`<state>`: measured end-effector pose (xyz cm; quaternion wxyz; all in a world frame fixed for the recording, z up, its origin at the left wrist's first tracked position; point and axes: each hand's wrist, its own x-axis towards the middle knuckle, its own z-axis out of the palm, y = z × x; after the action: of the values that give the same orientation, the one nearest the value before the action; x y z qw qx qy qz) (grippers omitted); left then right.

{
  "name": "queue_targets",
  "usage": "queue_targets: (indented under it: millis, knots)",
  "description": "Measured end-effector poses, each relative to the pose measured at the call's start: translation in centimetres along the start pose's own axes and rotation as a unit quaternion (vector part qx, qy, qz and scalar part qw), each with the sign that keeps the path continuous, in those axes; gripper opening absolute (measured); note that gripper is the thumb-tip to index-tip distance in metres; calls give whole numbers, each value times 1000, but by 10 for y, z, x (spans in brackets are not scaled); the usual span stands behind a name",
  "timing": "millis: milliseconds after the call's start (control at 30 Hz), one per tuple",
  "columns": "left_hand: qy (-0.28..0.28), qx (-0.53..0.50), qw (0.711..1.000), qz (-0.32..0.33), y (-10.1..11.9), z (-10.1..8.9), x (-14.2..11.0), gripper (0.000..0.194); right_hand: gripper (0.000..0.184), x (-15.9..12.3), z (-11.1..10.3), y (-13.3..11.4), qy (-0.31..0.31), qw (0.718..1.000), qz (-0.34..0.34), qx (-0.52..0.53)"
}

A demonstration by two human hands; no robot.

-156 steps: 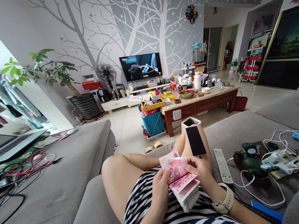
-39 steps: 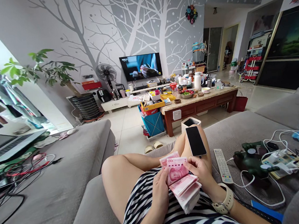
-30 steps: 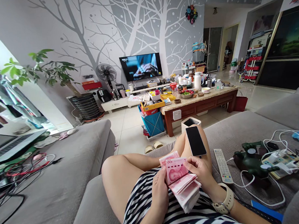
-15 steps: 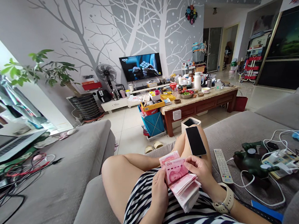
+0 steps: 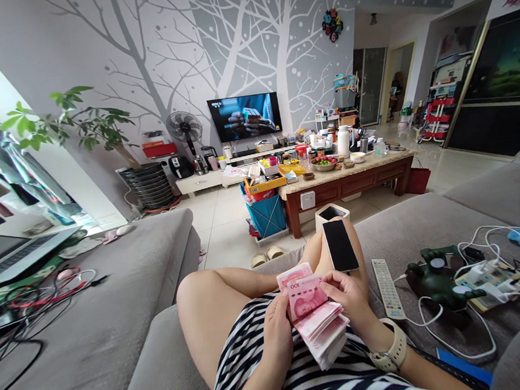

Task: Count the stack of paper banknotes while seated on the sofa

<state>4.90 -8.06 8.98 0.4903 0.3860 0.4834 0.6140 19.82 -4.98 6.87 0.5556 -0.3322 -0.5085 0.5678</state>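
Observation:
Above my striped lap, both hands grip a folded stack of pink 100 banknotes (image 5: 308, 300). My left hand (image 5: 277, 333) is closed on the stack's left edge, its thumb near the fold. With thumb and fingers, my right hand (image 5: 348, 299) pinches the upper right corner of the front note. The notes' lower ends fan out toward me, and part of another note shows behind the front one. My right wrist wears a cream watch (image 5: 389, 344). Just beyond the notes, a phone (image 5: 340, 245) with a dark screen lies on my right thigh.
To my right on the grey sofa are a remote control (image 5: 388, 289), a dark green figure (image 5: 440, 279) and a power strip (image 5: 493, 284) with white cables. A laptop (image 5: 17, 258) and tangled cords lie at left. Ahead stands a cluttered coffee table (image 5: 349, 178) beside a bin (image 5: 332, 213).
My hands and the banknotes stay almost exactly where they were. Only the picture on the television has visibly changed.

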Motion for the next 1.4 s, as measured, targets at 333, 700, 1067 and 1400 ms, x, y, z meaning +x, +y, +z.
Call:
queue_targets:
  millis: [333, 700, 1067, 1400]
  knots:
    - [-14, -17, 1000, -10, -3, -2, 0, 22, 27, 0, 0, 1, -3, 1000, -2, 5]
    - [-38, -48, 998, -7, -14, -6, 5, 20, 23, 0, 0, 1, -4, 1000, -6, 8]
    - [-50, -81, 995, -27, -24, -8, 7, 25, 22, -1, 1, -2, -5, 1000, -11, -1]
    - [-34, -35, 999, -8, -15, -6, 4, 23, 22, 0, -1, 3, -10, 1000, -11, -9]
